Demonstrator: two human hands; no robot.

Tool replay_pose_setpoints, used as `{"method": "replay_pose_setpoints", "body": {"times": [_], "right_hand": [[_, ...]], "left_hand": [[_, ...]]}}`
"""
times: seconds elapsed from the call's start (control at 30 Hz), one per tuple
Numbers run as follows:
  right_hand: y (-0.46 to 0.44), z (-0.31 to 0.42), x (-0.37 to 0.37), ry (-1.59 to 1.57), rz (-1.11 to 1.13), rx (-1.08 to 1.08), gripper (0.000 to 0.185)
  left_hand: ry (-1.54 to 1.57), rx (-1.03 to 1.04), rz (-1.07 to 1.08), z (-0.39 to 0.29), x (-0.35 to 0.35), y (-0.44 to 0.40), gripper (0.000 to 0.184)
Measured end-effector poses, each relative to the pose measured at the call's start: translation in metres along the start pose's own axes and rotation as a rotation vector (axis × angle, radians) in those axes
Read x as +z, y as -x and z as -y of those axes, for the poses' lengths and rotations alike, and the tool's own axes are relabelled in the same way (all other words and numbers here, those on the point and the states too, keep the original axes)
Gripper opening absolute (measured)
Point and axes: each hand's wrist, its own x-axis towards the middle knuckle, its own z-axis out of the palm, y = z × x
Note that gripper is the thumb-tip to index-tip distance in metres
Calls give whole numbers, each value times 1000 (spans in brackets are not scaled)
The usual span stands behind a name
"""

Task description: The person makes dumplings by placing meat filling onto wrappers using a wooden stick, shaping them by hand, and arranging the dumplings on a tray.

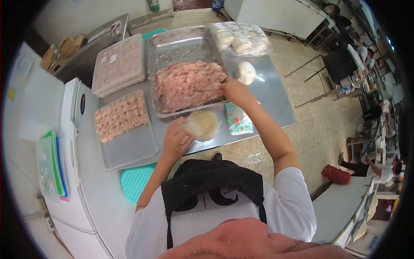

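Observation:
On a metal table, a deep metal tray (158, 110) holds a large mound of ground meat (185, 86). My right hand (235, 91) is at the mound's right edge, its fingers together; what they grip is too small to tell. My left hand (176, 137) holds a thin round wrapper (186, 128) beside a stack of pale round wrappers (204, 124) on plastic. Left of the tray, a flat tray (129, 152) carries rows of small filled pieces (121, 115). A white round ball (245, 73) and a green patterned packet (238, 119) lie to the right.
Stacked lidded containers (118, 64) stand at the back left, a bag of white rounds (241, 39) at the back right. A turquoise perforated basket (137, 183) is below the table's left edge. Another person (379, 170) is far right, near a red sack (336, 174).

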Motion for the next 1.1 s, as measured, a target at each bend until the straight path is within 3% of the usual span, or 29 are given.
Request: {"method": "replay_pose_setpoints", "body": {"times": [0.07, 0.17, 0.23, 0.33, 0.53, 0.63, 0.73, 0.83, 0.93, 1.1], "right_hand": [[19, -14, -3, -200, -240, -113, 22], [56, -50, -35, -354, -447, 29, 34], [84, -89, -33, -437, -429, 215, 31], [116, -121, -17, -442, -114, 358, 30], [124, -105, 25, -340, -235, 31, 23], [129, -104, 10, -560, -180, 130, 18], [137, -119, 18, -1188, -11, 301, 22], [142, -132, 52, -1575, -24, 516, 23], [144, -124, 41, -1312, -35, 576, 24], [144, -127, 51, -1237, -37, 371, 23]], "left_hand": [[54, -3, 68, -10, 20, -11, 16], [148, -30, 170, -18, 50, -21, 19], [170, -17, 211, -28, 72, -31, 21], [189, 114, 285, -30, 105, -44, 22], [162, 168, 463, -35, 152, -53, 22], [135, 151, 516, -32, 164, -51, 24], [92, 88, 567, -30, 171, -46, 24], [69, 67, 550, -31, 173, -45, 22], [47, 87, 509, -32, 174, -48, 24], [-32, 70, 285, -46, 167, -69, 26]]}}
